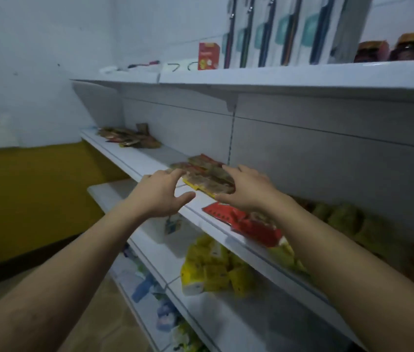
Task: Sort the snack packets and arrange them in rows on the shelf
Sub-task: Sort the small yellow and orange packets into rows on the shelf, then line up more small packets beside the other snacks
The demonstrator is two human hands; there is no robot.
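Both hands reach to the middle shelf (147, 158), one on each side of a small group of brown snack packets (207, 174) lying flat, overlapping, near the shelf's front edge. The nearest packet of the group shows a yellow border.

The left hand (158, 191) hovers at the left of the group with its fingers (175, 174) spread and relaxed. The forefinger reaches the left edge of the packets and the thumb stands well apart below, gripping nothing. The right hand (247, 189) lies on the right side of the group, fingers stretched out flat over the packets and the thumb by the yellow border (whether it presses the border I cannot tell).

Just right of the hands, on the same shelf, lies a red packet (251, 222), partly under the right forearm. Greenish packets (345, 219) sit farther right. At the far left end of the shelf there is a loose pile of brown packets (129, 138).

The top shelf (251, 77) carries a red box (208, 55), carded toothbrushes (277, 31) and jars (404, 47). A yellow multipack (213, 271) lies on the lower shelf (239, 321).
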